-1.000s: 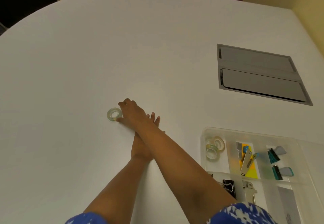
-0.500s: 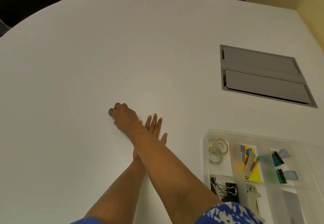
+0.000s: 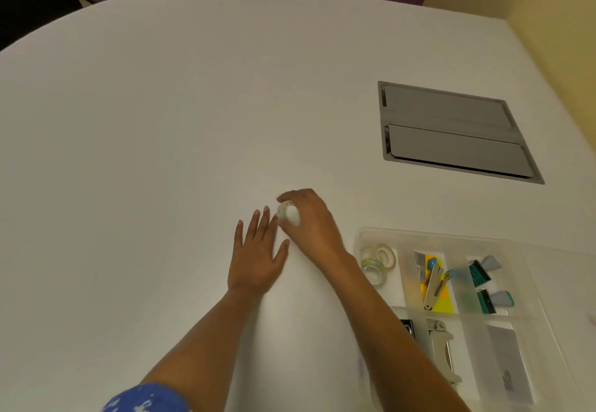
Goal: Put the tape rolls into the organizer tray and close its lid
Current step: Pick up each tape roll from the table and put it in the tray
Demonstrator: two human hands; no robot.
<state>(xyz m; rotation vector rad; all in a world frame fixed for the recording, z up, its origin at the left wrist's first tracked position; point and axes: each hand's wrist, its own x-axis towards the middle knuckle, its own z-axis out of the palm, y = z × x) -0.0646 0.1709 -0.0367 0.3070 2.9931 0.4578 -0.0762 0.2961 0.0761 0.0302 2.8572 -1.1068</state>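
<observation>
office: white meeting table (image 3: 161,153) with grey cable hatch (image 3: 451,131).

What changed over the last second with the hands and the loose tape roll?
The right hand closed on the loose tape roll, lifted it and carried it right, toward the organizer tray; the arms uncrossed. The left hand stays flat on the table. Two rolls remain in the tray.
</observation>
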